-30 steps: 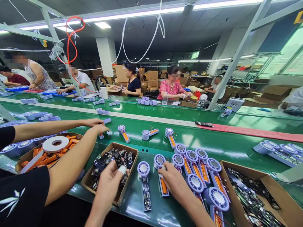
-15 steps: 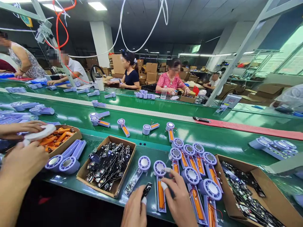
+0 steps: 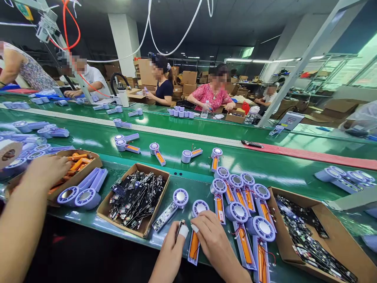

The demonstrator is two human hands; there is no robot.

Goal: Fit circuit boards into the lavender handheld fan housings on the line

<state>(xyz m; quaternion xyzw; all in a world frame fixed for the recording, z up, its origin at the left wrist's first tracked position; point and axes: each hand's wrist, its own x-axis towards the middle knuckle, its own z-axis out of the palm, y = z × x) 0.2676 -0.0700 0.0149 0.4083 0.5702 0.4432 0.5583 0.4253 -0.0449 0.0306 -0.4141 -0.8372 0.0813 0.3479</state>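
Note:
My left hand (image 3: pixel 173 245) is closed around a small dark circuit board (image 3: pixel 179 228), held upright between thumb and fingers; the thumb wears a white finger cot. Close beside it, my right hand (image 3: pixel 213 239) has its fingers drawn together over the neck of a lilac handheld fan housing (image 3: pixel 199 206). What those fingertips pinch is hidden. In the handle of that housing lies an orange battery (image 3: pixel 194 247). Left of it rests another fan housing (image 3: pixel 180 197) with a circuit board (image 3: pixel 165 217) set in its handle.
Cardboard boxes of circuit boards stand left (image 3: pixel 101 214) and right (image 3: pixel 353 251). Several fan housings with batteries (image 3: pixel 237 212) lie right of my hands. A co-worker's hand (image 3: pixel 47 169) reaches over a box of orange batteries (image 3: pixel 81 162). More housings lie on the green belt (image 3: pixel 165 181).
My right hand's fingers have come together and moved left, nearer my left hand. The board in my left hand now stands more upright. The co-worker's white ring has moved left.

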